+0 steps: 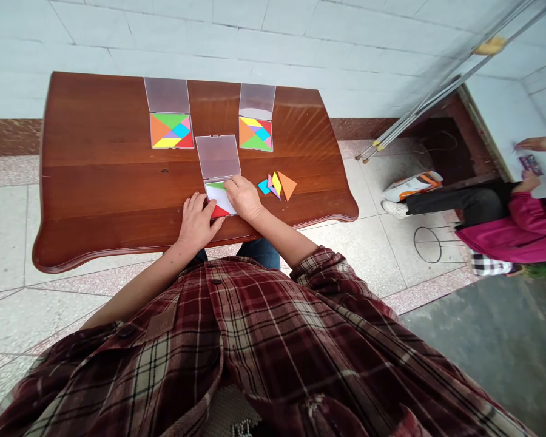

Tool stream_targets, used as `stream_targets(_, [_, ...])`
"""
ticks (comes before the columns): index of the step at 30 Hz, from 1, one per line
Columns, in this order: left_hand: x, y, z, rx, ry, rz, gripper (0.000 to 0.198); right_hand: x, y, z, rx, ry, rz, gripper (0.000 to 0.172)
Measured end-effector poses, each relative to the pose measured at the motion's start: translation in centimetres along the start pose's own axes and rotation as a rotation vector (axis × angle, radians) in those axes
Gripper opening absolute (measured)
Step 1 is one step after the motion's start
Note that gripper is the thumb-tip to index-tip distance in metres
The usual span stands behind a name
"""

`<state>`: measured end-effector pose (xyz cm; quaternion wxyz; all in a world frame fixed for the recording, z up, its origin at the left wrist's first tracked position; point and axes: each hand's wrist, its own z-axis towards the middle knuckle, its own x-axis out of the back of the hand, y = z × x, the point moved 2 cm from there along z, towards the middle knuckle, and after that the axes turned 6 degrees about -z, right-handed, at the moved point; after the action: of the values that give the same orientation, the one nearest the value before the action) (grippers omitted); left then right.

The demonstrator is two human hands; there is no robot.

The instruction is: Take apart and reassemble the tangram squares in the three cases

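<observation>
A small tangram case (pixel 221 203) lies on the table before me, its clear lid (pixel 218 156) folded back flat. Inside it are a red triangle piece (pixel 219 211) at the near side and a green triangle piece (pixel 216 186) at the far side, with white base between. My left hand (pixel 195 220) rests at the case's left edge with fingers apart, thumb near the red piece. Closed fingers of my right hand (pixel 243 197) pinch at the green piece's right end, which they hide. Loose to the right lie a blue square (pixel 264 187), a yellow parallelogram (pixel 276 184) and an orange triangle (pixel 287 186).
Two open cases hold full tangrams, one at the back left (pixel 171 130), another at the back right (pixel 255 133). Small pink and purple pieces (pixel 273 186) lie among the loose ones. A seated person (pixel 519 212) and crutches (pixel 409 121) are at the right, beyond the wooden table (pixel 100 182).
</observation>
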<state>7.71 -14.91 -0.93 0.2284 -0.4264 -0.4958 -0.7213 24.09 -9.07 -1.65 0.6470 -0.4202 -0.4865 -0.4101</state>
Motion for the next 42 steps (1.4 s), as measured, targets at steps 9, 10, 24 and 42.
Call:
stream_targets(9, [0.0, 0.0, -0.1, 0.003, -0.003, -0.006, 0.047, 0.1, 0.3, 0.4, 0.023, -0.041, 0.031, 0.026])
stream_targets(10, [-0.1, -0.1, -0.1, 0.001, -0.002, 0.001, 0.047, 0.2, 0.4, 0.3, 0.031, -0.047, 0.041, 0.023])
stream_targets(24, [0.0, -0.1, -0.1, 0.017, -0.01, -0.024, 0.047, 1.6, 0.0, 0.3, -0.013, -0.093, 0.162, 0.015])
stream_targets(42, [-0.1, -0.1, -0.1, 0.0, -0.002, 0.002, 0.047, 1.9, 1.0, 0.6, 0.083, 0.062, 0.178, 0.027])
